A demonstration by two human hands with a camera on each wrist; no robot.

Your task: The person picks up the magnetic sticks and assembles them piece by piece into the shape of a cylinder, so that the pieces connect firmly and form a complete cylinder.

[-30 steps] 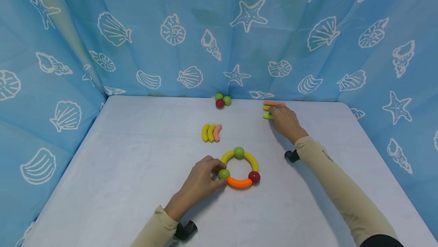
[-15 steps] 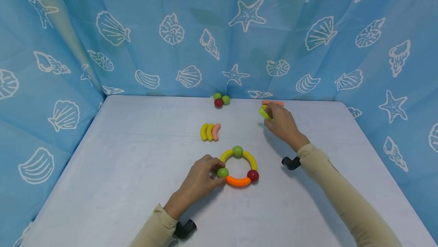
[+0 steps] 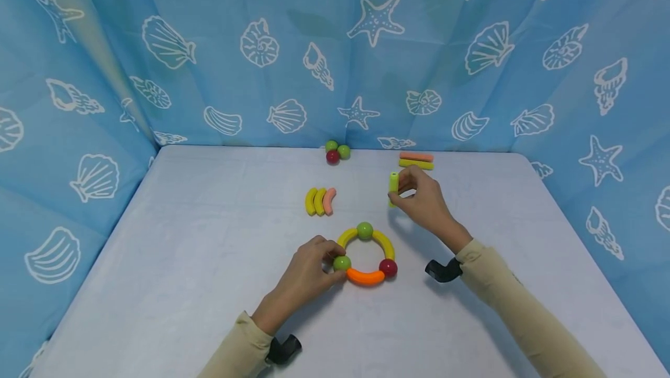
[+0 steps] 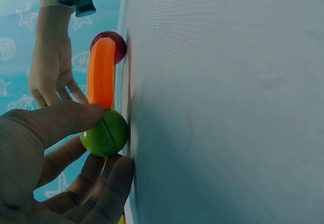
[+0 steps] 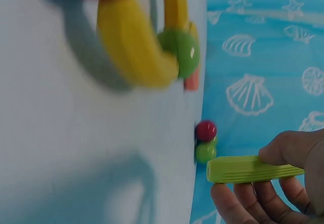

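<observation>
A ring of curved sticks and balls lies on the table, with yellow curved sticks (image 3: pixel 384 244), an orange curved stick (image 3: pixel 366 277), a red ball (image 3: pixel 388 268) and a green ball (image 3: pixel 364 230) at the top. At its left side, my left hand (image 3: pixel 309 270) pinches another green ball (image 4: pixel 106 133) between thumb and fingers. My right hand (image 3: pixel 426 200) grips a straight lime-green stick (image 5: pixel 248 169) by thumb and fingertips. This stick is held upright in the head view, above and right of the ring, raised off the table.
Two yellow curved sticks and a pink curved stick (image 3: pixel 328 201) lie side by side beyond the ring. At the back edge sit two green balls and a red ball (image 3: pixel 332 157). Farther right lie a salmon stick (image 3: pixel 416 157) and a yellow-green stick (image 3: pixel 416 164). A shell-patterned curtain (image 3: pixel 282 70) borders the table.
My right hand has picked up the lime-green stick from the back right group, turned it upright and brought it left and nearer. My left hand stays at the ring.
</observation>
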